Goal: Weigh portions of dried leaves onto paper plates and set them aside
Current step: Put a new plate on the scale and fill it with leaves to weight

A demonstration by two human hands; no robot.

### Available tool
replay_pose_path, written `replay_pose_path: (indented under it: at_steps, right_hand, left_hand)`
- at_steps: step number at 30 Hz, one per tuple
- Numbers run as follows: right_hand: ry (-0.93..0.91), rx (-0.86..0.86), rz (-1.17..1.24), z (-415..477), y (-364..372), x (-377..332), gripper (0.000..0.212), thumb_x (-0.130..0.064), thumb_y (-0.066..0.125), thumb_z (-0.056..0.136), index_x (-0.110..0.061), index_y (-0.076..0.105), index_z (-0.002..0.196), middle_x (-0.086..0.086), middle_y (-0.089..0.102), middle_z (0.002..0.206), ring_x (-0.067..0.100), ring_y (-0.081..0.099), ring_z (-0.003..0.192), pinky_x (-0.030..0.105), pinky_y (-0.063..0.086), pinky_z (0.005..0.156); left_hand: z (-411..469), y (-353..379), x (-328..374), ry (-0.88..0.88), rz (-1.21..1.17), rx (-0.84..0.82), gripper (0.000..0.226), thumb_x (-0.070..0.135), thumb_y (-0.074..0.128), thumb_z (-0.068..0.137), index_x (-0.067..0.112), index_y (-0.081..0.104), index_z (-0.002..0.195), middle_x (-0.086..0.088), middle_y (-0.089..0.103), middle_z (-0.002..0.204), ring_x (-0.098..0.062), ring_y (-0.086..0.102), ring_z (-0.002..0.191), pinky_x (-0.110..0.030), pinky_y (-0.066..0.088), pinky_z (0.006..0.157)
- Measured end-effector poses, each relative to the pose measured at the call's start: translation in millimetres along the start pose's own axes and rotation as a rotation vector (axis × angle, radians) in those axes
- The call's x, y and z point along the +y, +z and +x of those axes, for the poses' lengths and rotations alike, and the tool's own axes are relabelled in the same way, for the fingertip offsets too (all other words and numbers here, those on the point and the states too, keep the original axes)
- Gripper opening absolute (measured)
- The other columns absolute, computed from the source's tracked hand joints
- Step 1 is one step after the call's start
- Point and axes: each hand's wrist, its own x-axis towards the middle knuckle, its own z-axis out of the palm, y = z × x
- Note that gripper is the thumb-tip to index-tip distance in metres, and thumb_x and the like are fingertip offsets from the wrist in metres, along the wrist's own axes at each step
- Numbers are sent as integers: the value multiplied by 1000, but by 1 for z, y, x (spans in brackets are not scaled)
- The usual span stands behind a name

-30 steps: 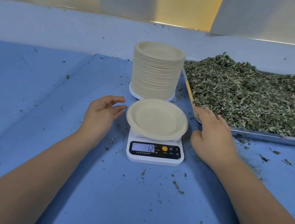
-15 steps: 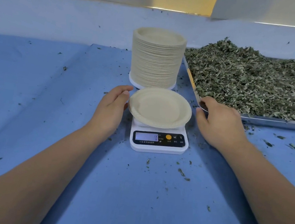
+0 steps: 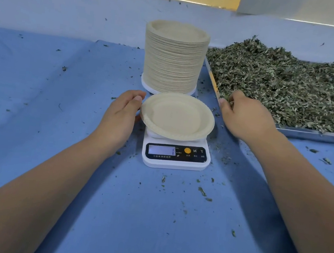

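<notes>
An empty paper plate [image 3: 175, 115] lies on a small white digital scale [image 3: 175, 162] in the middle of the blue table. My left hand [image 3: 122, 113] touches the plate's left rim with relaxed fingers. To the right, a heap of dried leaves [image 3: 291, 88] fills a metal tray [image 3: 317, 135]. My right hand [image 3: 244, 116] reaches over the tray's near left corner, with thumb and fingers curled into the leaves and pinching some. The scale's display is lit, but its reading is too faint to make out.
A tall stack of paper plates [image 3: 172, 64] stands just behind the scale, touching the tray's left edge. Leaf crumbs are scattered on the blue cloth [image 3: 54, 155] around the scale. A blue raised wall [image 3: 71, 11] runs along the back.
My left hand has moved in against the plate's rim. My right hand has risen from beside the scale over the tray's corner and closed into the leaves.
</notes>
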Motion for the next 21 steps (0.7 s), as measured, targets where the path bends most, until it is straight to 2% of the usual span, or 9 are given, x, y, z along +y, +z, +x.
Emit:
replay_pose_path:
  at_steps: [3, 7, 10, 12, 14, 15, 17, 19, 21]
  right_hand:
    - [-18, -19, -81, -1, 7, -3, 49, -55, 29, 104, -14, 55, 109, 10, 60, 91, 34, 55, 89, 41, 44, 71]
    - [6, -54, -102, 1, 14, -1, 52, -59, 26, 103, -14, 51, 98, 4, 53, 77, 32, 54, 77, 38, 43, 64]
    - [45, -125, -19, 10, 10, 4, 52, -61, 31, 102, -15, 47, 83, 5, 53, 72, 29, 53, 69, 35, 35, 57]
    - [63, -135, 44, 13, 9, 5, 51, -59, 34, 101, -16, 47, 78, 7, 55, 73, 27, 53, 67, 33, 33, 54]
    - [79, -99, 44, 12, 11, 5, 50, -59, 34, 101, -17, 49, 78, 6, 55, 73, 26, 52, 66, 33, 35, 55]
    - [83, -69, 21, 11, 13, 4, 49, -59, 33, 101, -18, 49, 79, 4, 54, 73, 25, 51, 65, 33, 37, 56]
    - [87, -25, -15, 8, 15, 5, 47, -59, 32, 100, -21, 49, 80, 2, 54, 72, 25, 50, 64, 34, 39, 59]
    - [86, -8, -19, 7, 17, 5, 46, -58, 32, 100, -20, 48, 79, 1, 54, 71, 22, 48, 62, 34, 38, 59]
    - [89, 14, -24, 7, 17, 5, 45, -57, 33, 100, -21, 50, 80, 0, 52, 70, 20, 44, 59, 32, 35, 57]
  left_hand:
    - [-1, 0, 1, 18, 19, -12, 29, 30, 41, 108, 41, 65, 122, 23, 60, 131, 2, 56, 123, -31, 49, 106]
    - [-6, 0, 2, 66, 95, -71, 35, 44, 43, 98, 52, 65, 124, 38, 61, 123, 13, 53, 121, -31, 42, 112]
    - [-6, 2, 2, 88, 179, -90, 38, 45, 41, 99, 51, 60, 131, 28, 60, 134, 4, 51, 129, -37, 37, 118]
    - [-8, 3, 3, 131, 222, -85, 33, 41, 41, 103, 61, 56, 124, 25, 56, 141, 13, 48, 125, -28, 33, 118]
    - [-12, 2, 6, 241, 309, -98, 34, 38, 42, 106, 62, 51, 127, 21, 33, 161, 29, 29, 129, -9, 24, 112]
    - [-14, 1, 7, 339, 375, -107, 35, 38, 43, 105, 56, 52, 133, 17, 22, 166, 26, 20, 137, -10, 22, 112]
    - [-19, 1, 13, 596, 534, -148, 38, 36, 45, 104, 36, 60, 138, 7, 12, 170, -3, 8, 156, -35, 23, 124]
    - [-27, 7, 22, 869, 721, -242, 37, 34, 47, 104, 27, 67, 134, -9, 13, 171, -28, 3, 159, -58, 16, 124]
    - [-36, 17, 29, 1040, 876, -328, 34, 35, 49, 103, 28, 72, 127, -15, 15, 170, -36, 1, 158, -64, 10, 122]
